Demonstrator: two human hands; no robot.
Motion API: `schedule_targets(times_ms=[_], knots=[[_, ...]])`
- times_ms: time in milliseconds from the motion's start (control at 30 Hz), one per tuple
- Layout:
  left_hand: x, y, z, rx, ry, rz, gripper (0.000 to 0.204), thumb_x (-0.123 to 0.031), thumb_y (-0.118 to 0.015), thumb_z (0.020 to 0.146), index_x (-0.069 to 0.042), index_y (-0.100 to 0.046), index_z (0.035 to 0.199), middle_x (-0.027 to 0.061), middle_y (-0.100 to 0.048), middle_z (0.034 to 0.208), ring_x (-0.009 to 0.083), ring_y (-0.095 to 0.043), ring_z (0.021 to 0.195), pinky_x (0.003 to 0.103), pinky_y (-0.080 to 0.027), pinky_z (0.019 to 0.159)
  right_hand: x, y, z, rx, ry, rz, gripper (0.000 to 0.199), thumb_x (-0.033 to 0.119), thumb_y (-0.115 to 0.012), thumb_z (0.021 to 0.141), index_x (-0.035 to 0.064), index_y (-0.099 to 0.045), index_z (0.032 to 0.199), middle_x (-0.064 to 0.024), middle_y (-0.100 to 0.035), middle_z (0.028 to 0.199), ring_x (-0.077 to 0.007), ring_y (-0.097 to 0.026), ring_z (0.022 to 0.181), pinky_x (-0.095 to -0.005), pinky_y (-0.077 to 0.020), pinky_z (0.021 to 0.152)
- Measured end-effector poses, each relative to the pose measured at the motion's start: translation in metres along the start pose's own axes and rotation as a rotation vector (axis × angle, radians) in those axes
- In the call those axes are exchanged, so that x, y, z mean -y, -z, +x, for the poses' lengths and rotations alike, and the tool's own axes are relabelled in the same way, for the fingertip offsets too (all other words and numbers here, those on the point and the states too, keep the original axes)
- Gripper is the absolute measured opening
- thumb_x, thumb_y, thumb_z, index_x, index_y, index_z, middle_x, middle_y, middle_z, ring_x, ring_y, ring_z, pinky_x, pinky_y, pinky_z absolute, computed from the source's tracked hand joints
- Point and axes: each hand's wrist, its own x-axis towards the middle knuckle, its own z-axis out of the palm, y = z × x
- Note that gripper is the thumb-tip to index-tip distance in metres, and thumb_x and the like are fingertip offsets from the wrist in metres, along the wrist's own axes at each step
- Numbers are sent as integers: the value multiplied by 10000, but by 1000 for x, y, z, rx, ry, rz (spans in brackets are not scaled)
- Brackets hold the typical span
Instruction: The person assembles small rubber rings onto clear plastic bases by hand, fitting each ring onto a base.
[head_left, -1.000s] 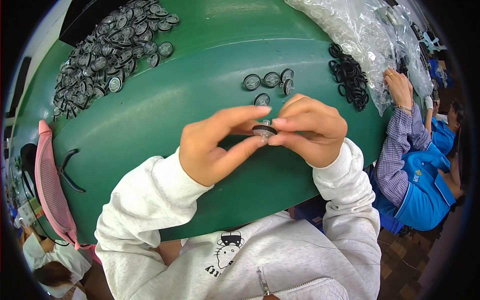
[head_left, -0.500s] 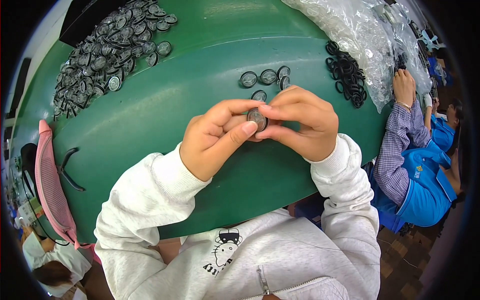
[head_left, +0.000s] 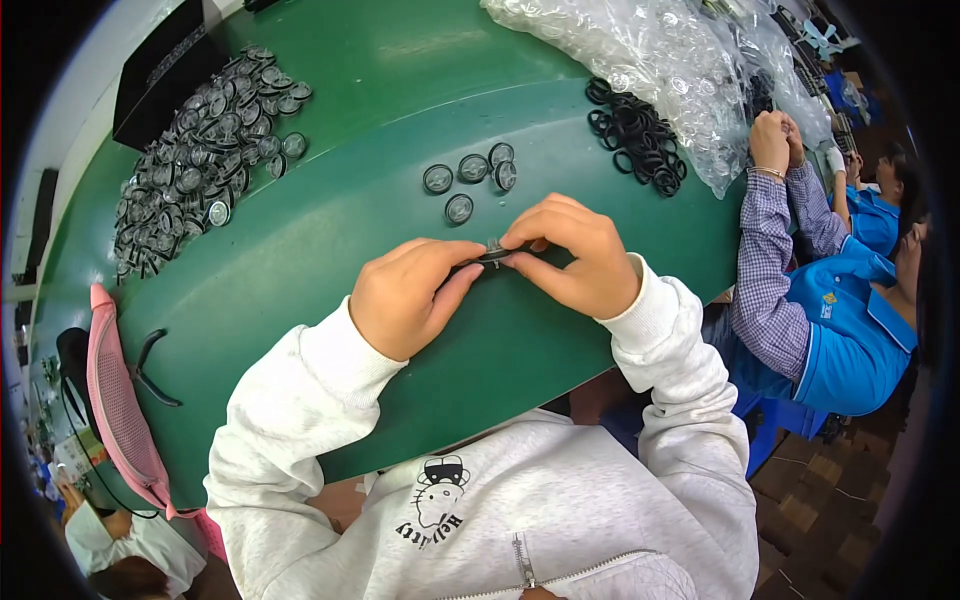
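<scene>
- The disc [head_left: 494, 245] is now turned edge-on, and its round face, seen half a second ago, is no longer shown.
- The whole view is also shifted a little; this seems to be caused by the head, as the five discs [head_left: 472, 175] are kept in the same grouping.
- From this turn it is judged that the edge of the disc is being worked, and that the piece is not yet finished with.
- The disc is held above the near part of the table [head_left: 300, 260], between the two hands, with its clear stem pointed up.
- Its left edge is pinched by the thumb and forefinger of the left hand [head_left: 405, 300]; the tips are brought close together there.
- Its right side is pinched by the right hand [head_left: 575, 255], with the forefinger placed above and the thumb below.
- A dark band is seen along the edge between the fingertips; whether it is fully seated cannot be told.
- The five discs are laid just beyond the hands; the black rings [head_left: 640, 140] are heaped farther right, and the big pile [head_left: 205, 150] is spread far left.
</scene>
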Motion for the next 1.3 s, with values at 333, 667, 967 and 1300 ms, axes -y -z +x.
schedule_targets(times_ms=[333,667,967,1300], knots=[[3,-2,-2,-23,95,-76,209,-2,-631,745,-11,-619,954,63,-635,790,156,-572,623,237,-465,563,-4,-6,12,-156,-296,-92,158,-3,-670,678,34,-647,830,-53,-644,776,-156,-552,612,-246,-458,577],[6,-3,-1,-5,106,-140,201,8,-618,749,-6,-619,949,66,-627,763,152,-567,617,230,-460,561,-13,-4,11,-262,-287,-61,138,19,-686,689,40,-690,825,-41,-651,755,-125,-533,567,-220,-446,544],[5,0,-1,6,96,-140,181,12,-616,747,-7,-623,927,62,-629,768,157,-562,620,237,-460,572,-75,122,29,-626,-350,-633,127,112,-646,750,32,-683,842,-58,-661,740,-161,-573,609,-262,-468,579],[7,3,-3,19,84,-131,166,9,-614,753,-4,-621,918,62,-635,792,162,-563,630,240,-462,577,-120,160,29,-282,-666,-794,221,199,-705,728,31,-671,868,-48,-657,765,-139,-591,665,-260,-478,627]])
